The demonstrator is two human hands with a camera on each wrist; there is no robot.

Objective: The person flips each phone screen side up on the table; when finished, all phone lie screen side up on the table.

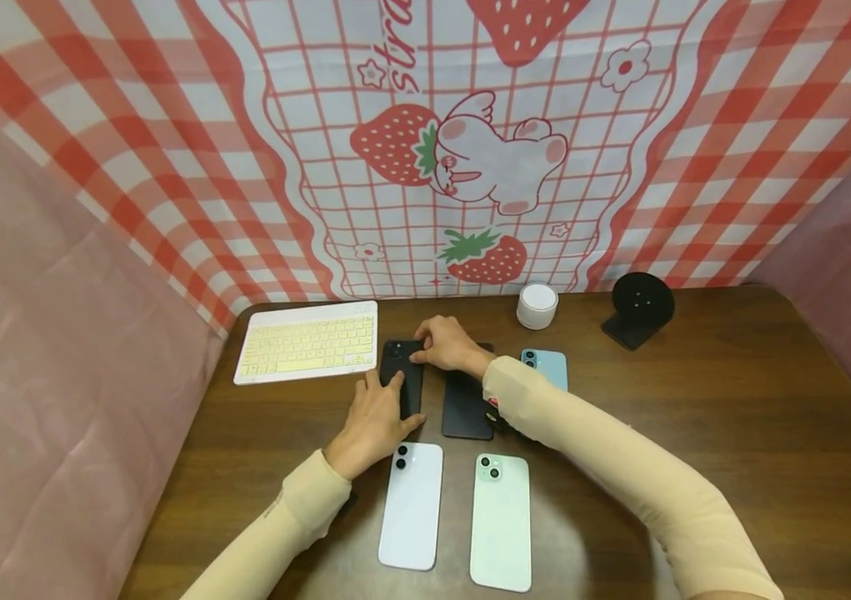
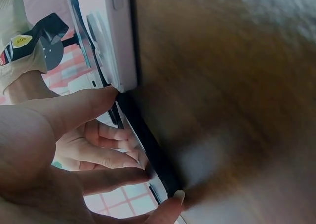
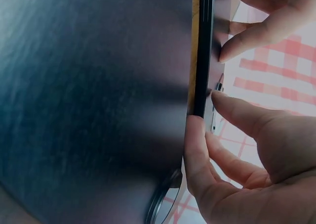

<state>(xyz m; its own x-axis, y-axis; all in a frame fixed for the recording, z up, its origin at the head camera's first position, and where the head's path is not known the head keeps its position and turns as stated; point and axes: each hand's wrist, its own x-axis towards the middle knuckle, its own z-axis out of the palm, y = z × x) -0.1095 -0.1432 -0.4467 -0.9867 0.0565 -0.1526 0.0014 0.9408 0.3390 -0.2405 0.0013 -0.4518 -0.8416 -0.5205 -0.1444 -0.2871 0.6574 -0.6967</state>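
Note:
A black smartphone (image 1: 410, 387) lies back up on the wooden table, its camera end away from me. My left hand (image 1: 372, 421) spans its near part, thumb at the lower right corner and a finger across at the left edge. In the left wrist view the thumb (image 2: 94, 103) is at one corner of the black edge (image 2: 150, 150), a fingertip at the other. My right hand (image 1: 449, 343) pinches the upper right side. The right wrist view has its thumb (image 3: 237, 110) over the phone's back and a finger (image 3: 195, 140) against the side edge (image 3: 203, 51).
A white phone (image 1: 412, 508) and a pale green phone (image 1: 502, 525) lie nearer me. Right of the black phone are a dark flat slab (image 1: 468, 408) and a blue phone (image 1: 554, 367). Behind stand a keyboard (image 1: 308, 343), a white cylinder (image 1: 538, 308) and a black round stand (image 1: 641, 304).

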